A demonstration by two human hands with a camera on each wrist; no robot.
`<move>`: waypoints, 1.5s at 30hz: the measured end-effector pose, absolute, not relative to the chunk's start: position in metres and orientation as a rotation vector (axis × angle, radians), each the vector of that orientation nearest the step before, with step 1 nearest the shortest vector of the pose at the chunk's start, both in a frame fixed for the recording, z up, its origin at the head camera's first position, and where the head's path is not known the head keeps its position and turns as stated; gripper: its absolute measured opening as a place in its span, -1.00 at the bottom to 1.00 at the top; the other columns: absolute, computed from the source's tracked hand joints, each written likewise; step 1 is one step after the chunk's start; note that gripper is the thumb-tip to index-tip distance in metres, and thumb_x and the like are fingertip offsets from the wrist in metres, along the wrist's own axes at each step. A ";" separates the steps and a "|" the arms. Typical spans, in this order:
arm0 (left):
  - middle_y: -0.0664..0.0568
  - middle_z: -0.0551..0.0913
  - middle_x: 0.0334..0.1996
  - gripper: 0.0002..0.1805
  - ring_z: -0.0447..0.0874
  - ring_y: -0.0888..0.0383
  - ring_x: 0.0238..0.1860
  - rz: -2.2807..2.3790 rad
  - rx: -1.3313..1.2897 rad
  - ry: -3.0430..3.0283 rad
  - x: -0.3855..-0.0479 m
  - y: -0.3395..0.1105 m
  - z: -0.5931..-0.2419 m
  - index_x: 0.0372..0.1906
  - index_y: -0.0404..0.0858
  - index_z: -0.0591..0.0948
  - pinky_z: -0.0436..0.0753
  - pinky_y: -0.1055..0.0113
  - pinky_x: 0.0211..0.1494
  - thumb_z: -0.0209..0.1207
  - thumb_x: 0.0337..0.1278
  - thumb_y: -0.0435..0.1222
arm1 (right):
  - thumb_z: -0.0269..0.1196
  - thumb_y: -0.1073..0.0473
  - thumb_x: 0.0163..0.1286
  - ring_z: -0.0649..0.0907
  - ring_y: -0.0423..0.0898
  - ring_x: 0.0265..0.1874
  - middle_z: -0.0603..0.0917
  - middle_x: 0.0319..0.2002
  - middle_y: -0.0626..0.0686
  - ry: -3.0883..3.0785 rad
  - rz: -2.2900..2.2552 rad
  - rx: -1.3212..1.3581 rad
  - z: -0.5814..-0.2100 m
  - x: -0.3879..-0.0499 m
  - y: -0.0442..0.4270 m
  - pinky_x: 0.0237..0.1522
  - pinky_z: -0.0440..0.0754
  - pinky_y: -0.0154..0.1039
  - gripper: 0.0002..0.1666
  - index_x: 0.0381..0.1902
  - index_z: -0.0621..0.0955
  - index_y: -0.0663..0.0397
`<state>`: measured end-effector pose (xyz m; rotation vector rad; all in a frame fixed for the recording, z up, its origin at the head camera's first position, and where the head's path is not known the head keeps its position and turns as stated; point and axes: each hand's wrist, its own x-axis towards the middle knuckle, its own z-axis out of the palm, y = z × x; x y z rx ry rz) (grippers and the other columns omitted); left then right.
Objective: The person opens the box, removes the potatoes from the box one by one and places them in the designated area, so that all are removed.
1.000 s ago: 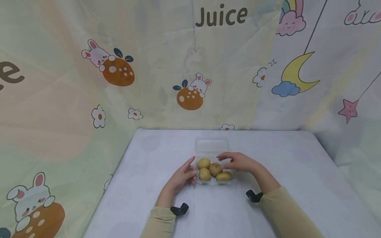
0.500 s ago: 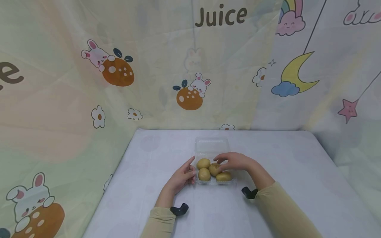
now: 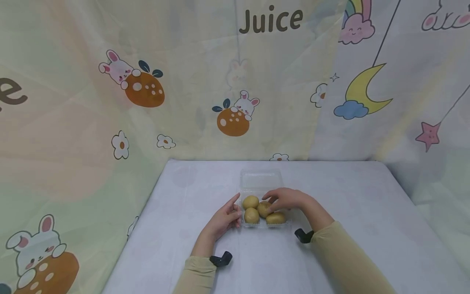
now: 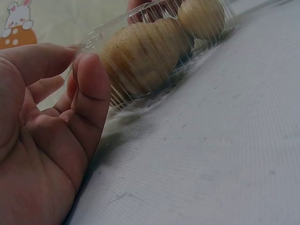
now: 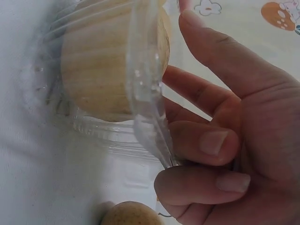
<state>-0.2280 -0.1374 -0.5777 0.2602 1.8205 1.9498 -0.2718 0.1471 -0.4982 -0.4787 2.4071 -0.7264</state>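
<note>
A clear plastic clamshell container (image 3: 261,179) stands on the table with its lid raised at the back. Several potatoes lie in it, two along the left side (image 3: 251,201), one in the middle (image 3: 263,209) and one at front right (image 3: 276,218). My left hand (image 3: 223,220) rests its fingertips against the container's left side, the index finger stretched out. My right hand (image 3: 290,199) reaches over the right wall with thumb and fingers about the middle potato; its far side is hidden. In the right wrist view its other fingers (image 5: 201,185) curl beside the rim.
One more potato (image 5: 131,214) shows low in the right wrist view, apparently outside the container and hidden from the head view. White cloth covers the table (image 3: 191,188). A printed curtain (image 3: 191,81) hangs behind it. Black wrist mounts (image 3: 221,259) stick out from both sleeves.
My right hand has moved a little left and inward, from the container's right side onto the middle potato. My left hand stays in place. The potatoes keep nearly the same positions.
</note>
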 end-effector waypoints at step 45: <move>0.04 0.41 -0.18 -0.16 0.54 0.21 -0.40 1.958 0.260 1.790 -0.228 -0.138 -0.577 0.57 0.13 0.08 0.64 0.36 -0.31 0.19 0.31 -0.32 | 0.45 -0.04 0.15 0.58 -0.12 -0.34 0.64 -0.09 -0.11 2.441 -0.744 -0.517 -0.497 -0.272 0.143 -0.39 0.58 -0.22 -0.54 0.05 0.67 -0.29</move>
